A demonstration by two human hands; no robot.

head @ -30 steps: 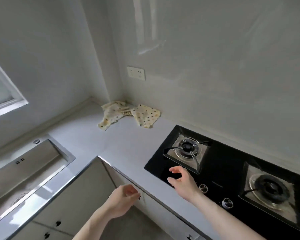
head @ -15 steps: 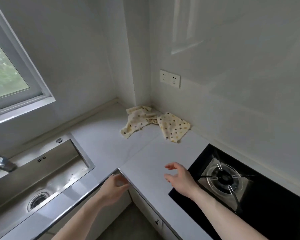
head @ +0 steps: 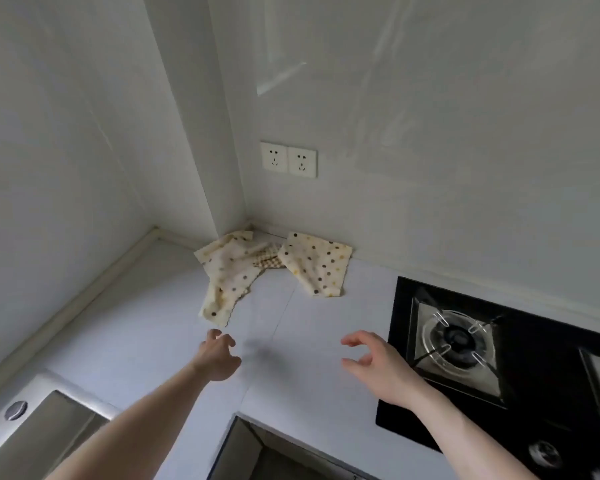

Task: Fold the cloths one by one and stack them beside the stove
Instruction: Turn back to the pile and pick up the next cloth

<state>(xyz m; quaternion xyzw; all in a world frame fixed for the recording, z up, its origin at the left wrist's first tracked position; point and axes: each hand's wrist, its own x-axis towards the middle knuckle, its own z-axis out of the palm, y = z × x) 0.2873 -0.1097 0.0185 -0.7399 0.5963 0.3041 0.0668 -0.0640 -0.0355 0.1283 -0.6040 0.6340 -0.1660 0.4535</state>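
Cloths unfolded in back corner; both hands empty above worktop

Sink (head: 32, 434), stainless steel, occupies the worktop's (head: 146, 327) near-left corner, with a round metal fitting (head: 15, 409) on its rim. Left hand (head: 218, 358) is held over the worktop's middle, fingers loosely curled and spread, gripping nothing; its fingertips are near the front tip of the left spotted cloth (head: 227, 278) but apart from it. That cloth lies crumpled, running from the back corner toward the front. A checked cloth (head: 269, 259) shows partly between the two spotted ones, mostly covered; how far it extends underneath cannot be told. Right spotted cloth (head: 317, 265) lies flat against the back wall, touching the checked one. None of the three is folded. A double wall socket (head: 288, 159) sits on the back wall above the cloths. Right hand (head: 378, 367) hovers at the left edge of the gas stove (head: 520, 348), thumb and fingers curved and parted, holding nothing. The stove, black glass, takes up the worktop's right side; its left burner (head: 456, 339) is fully visible and a control knob (head: 542, 453) sits at its front edge. Bare worktop lies between cloths and stove.
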